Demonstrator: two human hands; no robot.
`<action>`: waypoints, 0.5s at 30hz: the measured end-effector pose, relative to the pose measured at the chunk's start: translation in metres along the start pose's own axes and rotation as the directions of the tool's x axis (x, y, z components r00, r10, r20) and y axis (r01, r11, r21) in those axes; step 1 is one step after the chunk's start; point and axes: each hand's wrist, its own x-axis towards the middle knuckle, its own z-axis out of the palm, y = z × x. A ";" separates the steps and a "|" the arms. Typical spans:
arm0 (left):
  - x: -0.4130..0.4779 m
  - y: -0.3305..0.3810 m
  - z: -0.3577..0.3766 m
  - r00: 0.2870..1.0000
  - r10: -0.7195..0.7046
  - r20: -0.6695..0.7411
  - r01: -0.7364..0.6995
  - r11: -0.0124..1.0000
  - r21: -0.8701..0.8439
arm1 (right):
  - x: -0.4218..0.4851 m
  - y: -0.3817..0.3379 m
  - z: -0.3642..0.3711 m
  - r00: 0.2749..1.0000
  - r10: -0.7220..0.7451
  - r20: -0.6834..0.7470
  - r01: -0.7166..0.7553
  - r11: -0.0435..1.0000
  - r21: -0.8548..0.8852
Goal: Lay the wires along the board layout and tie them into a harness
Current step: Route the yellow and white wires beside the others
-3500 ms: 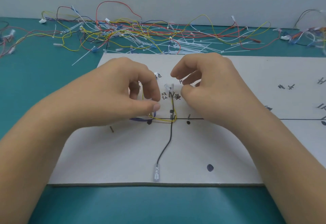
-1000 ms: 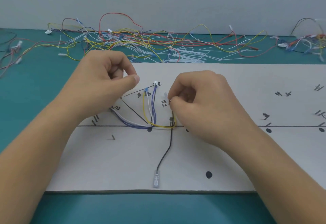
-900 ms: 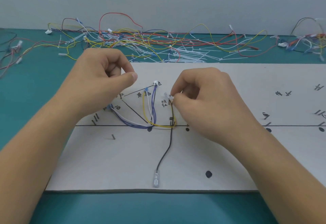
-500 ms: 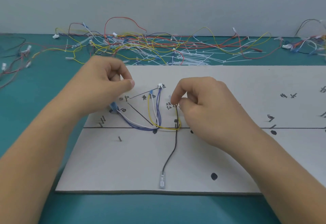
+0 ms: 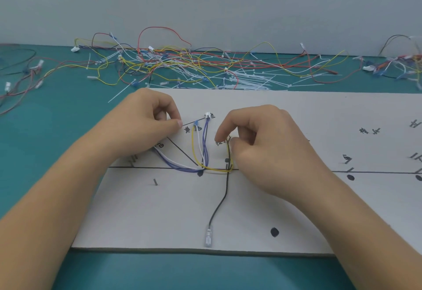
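My right hand [image 5: 262, 145] pinches the black wire's [image 5: 219, 205] top end mid-board [image 5: 308, 111], my left hand [image 5: 146, 127] sits apart, curled over the blue-white wires [image 5: 173, 164], grip unclear, with the yellow wire [image 5: 194, 150] between and the loose wires [image 5: 182, 65] along the table's far edge.

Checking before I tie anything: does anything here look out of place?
Nothing odd on the board: its wires lie flat, none past its edge. The only mess is the tangle of spare wires and ties behind it.
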 end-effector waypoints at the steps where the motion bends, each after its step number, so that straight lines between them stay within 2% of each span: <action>1: 0.000 0.000 0.001 1.000 0.002 0.002 -0.002 1.000 0.004 | 0.000 0.001 0.001 1.000 0.000 0.015 0.000 1.000 0.000; 6: 0.002 -0.001 0.002 1.000 0.011 -0.011 -0.011 1.000 0.009 | 0.000 0.004 0.005 0.997 0.037 0.064 -0.038 0.999 0.013; 11: 0.001 0.001 0.003 0.996 0.074 -0.055 -0.072 0.997 0.041 | 0.002 0.008 0.001 0.994 0.077 -0.078 -0.074 0.997 0.037; 15: 0.001 0.002 0.003 0.987 0.109 -0.121 -0.111 0.994 -0.005 | 0.005 0.012 -0.005 0.983 0.101 -0.155 -0.088 0.992 0.088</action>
